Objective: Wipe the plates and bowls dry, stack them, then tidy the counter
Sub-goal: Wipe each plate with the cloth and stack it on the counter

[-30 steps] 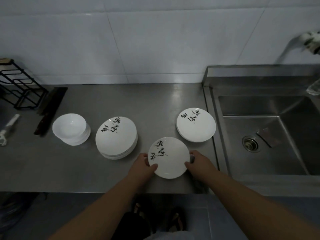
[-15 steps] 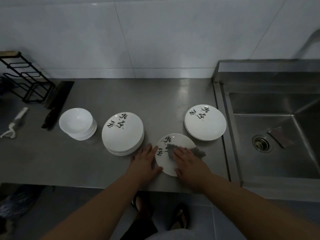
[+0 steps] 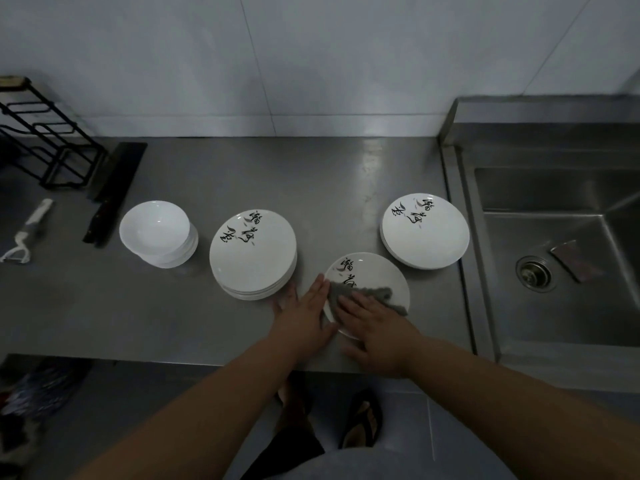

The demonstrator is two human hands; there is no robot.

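plate in work: single plate (image 3: 379,271) is sitting flat on the counter (image 3: 311,181) near the front edge, between the two plate stacks. It's lying face up, so the eating surface is getting wiped.
right hand: right hand (image 3: 377,327) is lying flat with fingers straight and spread, pressing the grey cloth (image 3: 370,294) onto the plate. Nothing is curled round the cloth. Palm pressure is doing the work, and it probably covers more area per pass.
left hand: left hand (image 3: 304,313) is also flat with fingers straight, holding nothing. It's resting on the counter against the plate's left rim, likely bracing so the plate isn't sliding on the steel under the wiping.
left stack: left stack (image 3: 252,251) is sitting just beside the left hand. I'm reading it as the done pile, since it's the short reach for the next set-down.
right stack: right stack (image 3: 426,230) is sitting next to the sink (image 3: 561,306), probably the plates waiting to be wiped.
bowls: bowls (image 3: 156,230) are nested further left. I can't tell if they're dry.
tidy items: knife (image 3: 110,195) and peeler (image 3: 24,233) are lying loose by the wire rack (image 3: 45,147), not yet put away.
risk: the plate is close to the counter edge, so a hard push toward the body could be tipping it off.
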